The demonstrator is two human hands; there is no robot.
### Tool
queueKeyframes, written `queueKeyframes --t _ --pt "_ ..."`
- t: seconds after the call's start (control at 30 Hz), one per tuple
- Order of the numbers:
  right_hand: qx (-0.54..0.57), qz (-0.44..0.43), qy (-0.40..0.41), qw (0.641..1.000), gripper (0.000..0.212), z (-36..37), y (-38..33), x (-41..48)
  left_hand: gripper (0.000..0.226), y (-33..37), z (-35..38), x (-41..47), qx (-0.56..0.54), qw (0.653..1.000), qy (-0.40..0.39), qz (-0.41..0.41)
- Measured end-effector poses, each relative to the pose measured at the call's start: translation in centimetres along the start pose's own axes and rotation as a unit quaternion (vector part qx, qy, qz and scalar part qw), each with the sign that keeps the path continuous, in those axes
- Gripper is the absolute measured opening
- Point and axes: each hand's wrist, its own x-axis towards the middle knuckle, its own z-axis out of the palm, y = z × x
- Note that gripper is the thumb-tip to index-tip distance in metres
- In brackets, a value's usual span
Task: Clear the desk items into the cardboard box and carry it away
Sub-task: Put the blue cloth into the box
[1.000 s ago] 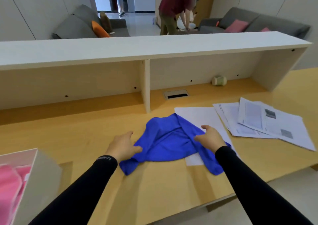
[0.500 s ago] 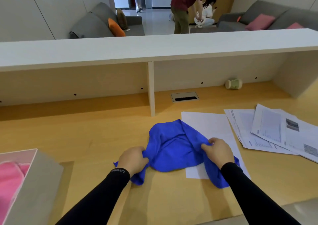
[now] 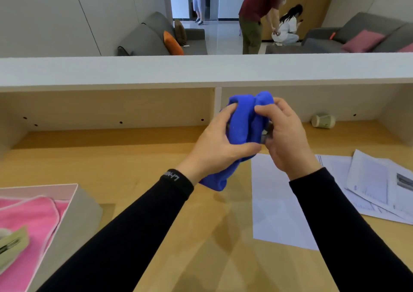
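One blue cloth (image 3: 242,124), bunched into a wad, held in the air above the desk (image 3: 134,157), in front of the upright divider under the shelf (image 3: 201,68); loose tail hanging below the left hand (image 3: 218,145).

Grip: two-handed. Left hand curled round the near and left side of the wad, thumb across its lower front. Right hand (image 3: 288,140) pinching the upper fold, fingers curled onto it.

Cardboard box (image 3: 78,215) at lower left, well apart from the cloth, open-topped; contents a pink cloth (image 3: 29,218) and a pale green item (image 3: 13,247), partly out of view.

Not yet cleared: blank white sheet (image 3: 274,202) below and right of the hands; fan of printed sheets (image 3: 371,180) farther right; pale cup (image 3: 323,120) on its side under the shelf, well back.

Step, as judged: transfer of the wad across to the box.

Hazards, as judged:
- hanging tail catching the box rim and draping outside, owing to loose bunching
- wad unfurling on release of either hand
- sleeve dragging the blank sheet toward the desk edge on the swing left
- cup rolling off when reached for
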Motion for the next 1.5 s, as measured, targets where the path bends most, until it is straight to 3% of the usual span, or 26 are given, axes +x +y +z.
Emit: queueKeyframes --t 0.1,0.17,0.3,0.37,0.47,0.67,0.8,0.97,1.0,1.07,1.13,1.23,1.3,1.4,1.5 --pt "0.026 -0.005 -0.055 0.998 0.011 2.0 -1.0 -0.2 0.055 0.8 -1.5 -0.4 0.107 0.986 0.121 0.046" --pt "0.025 0.005 -0.078 0.997 0.026 3.6 -1.3 -0.3 0.044 1.1 -3.6 -0.7 0.073 0.977 0.2 0.032" --pt "0.003 -0.029 -0.125 0.992 0.03 7.8 -0.8 -0.7 0.036 2.1 -9.4 -2.6 0.028 0.961 0.27 0.049" --pt "-0.071 -0.08 -0.156 0.982 0.047 10.3 0.1 -1.5 0.034 2.9 -12.6 -3.8 0.013 0.953 0.296 0.066" --pt "-0.175 -0.055 -0.231 0.956 0.064 14.7 2.9 -3.2 0.038 4.5 -17.7 -6.3 -0.011 0.943 0.321 0.089" --pt "-0.198 -0.051 -0.256 0.945 0.02 25.4 6.5 -7.0 0.042 5.9 -28.5 -13.8 0.043 0.92 0.379 0.083" --pt "-0.207 -0.059 -0.257 0.942 0.03 30.9 8.3 -9.3 0.043 2.3 -35.2 -19.8 0.089 0.898 0.43 -0.027" --pt "-0.336 0.022 -0.269 0.902 0.039 34.1 13.3 -11.6 0.021 -5.5 -38.1 -26.6 0.136 0.91 0.338 -0.198" --pt "-0.368 0.036 -0.278 0.886 0.044 34.4 14.2 -12.2 0.027 -6.9 -38.1 -27.7 0.163 0.905 0.309 -0.244" --pt "-0.422 0.031 -0.303 0.854 0.056 35.0 15.4 -13.2 0.074 -9.2 -38.2 -29.4 0.228 0.89 0.249 -0.307" --pt "-0.461 -0.02 -0.321 0.827 0.066 35.7 16.3 -14.1 0.09 -10.9 -38.1 -30.5 0.263 0.89 0.184 -0.323" --pt "-0.506 -0.036 -0.357 0.784 0.068 36.9 17.4 -15.1 0.069 -12.9 -37.2 -31.0 0.355 0.872 0.094 -0.323" --pt "-0.525 -0.008 -0.384 0.759 0.061 37.4 18.1 -15.5 0.056 -14.0 -36.2 -31.0 0.435 0.843 0.085 -0.303" --pt "-0.506 0.041 -0.381 0.773 0.043 37.7 18.4 -15.3 0.046 -15.9 -35.0 -30.6 0.472 0.832 0.079 -0.281" --pt "-0.523 0.064 -0.352 0.774 0.04 38.4 17.9 -14.7 0.041 -17.0 -35.2 -29.7 0.459 0.839 0.072 -0.284"
